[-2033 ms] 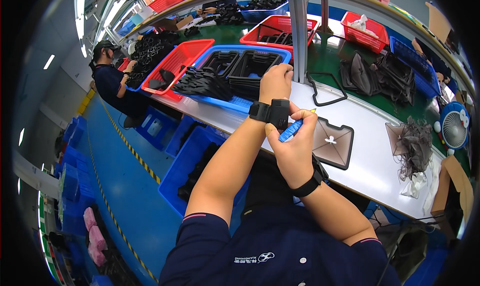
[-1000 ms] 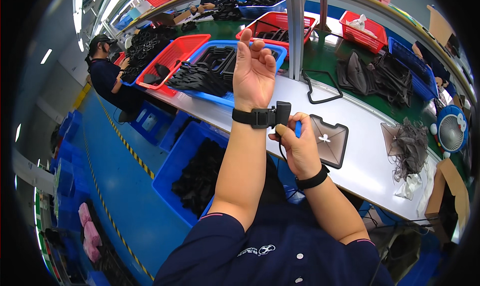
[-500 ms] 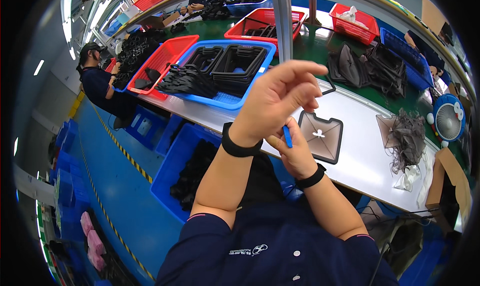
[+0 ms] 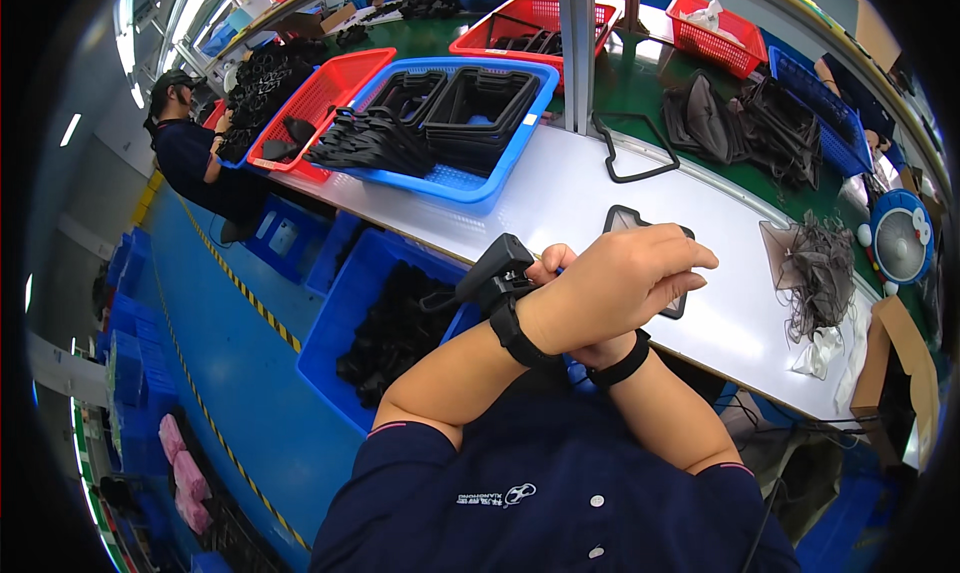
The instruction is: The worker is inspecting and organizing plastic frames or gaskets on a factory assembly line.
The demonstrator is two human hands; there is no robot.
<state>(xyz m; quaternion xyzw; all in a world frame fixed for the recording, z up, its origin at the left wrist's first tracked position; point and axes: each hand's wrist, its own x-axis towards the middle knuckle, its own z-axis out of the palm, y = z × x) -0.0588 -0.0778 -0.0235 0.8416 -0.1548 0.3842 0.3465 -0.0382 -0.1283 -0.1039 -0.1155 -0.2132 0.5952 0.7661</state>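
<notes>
Two wristbands [image 4: 515, 335] show: left grip [image 4: 640, 273] half-curled, empty; right grip [image 4: 549, 262] mostly hidden, hold unclear.

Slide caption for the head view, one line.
Left hand crossed over the partly hidden right hand, black wrist device alongside; blue basket of black frames on the bench.

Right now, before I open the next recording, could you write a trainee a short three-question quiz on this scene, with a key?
1. Open: what fills the light-blue rectangular plastic basket on the glossy white tabletop?
2. True or false: in this view, the bare left hand partly hides the bare right hand.
3. Choose: the black boxy device is strapped at the wrist of A, the right hand; B, the left hand.

Key: 1, black angular frames; 2, true; 3, B.
</notes>
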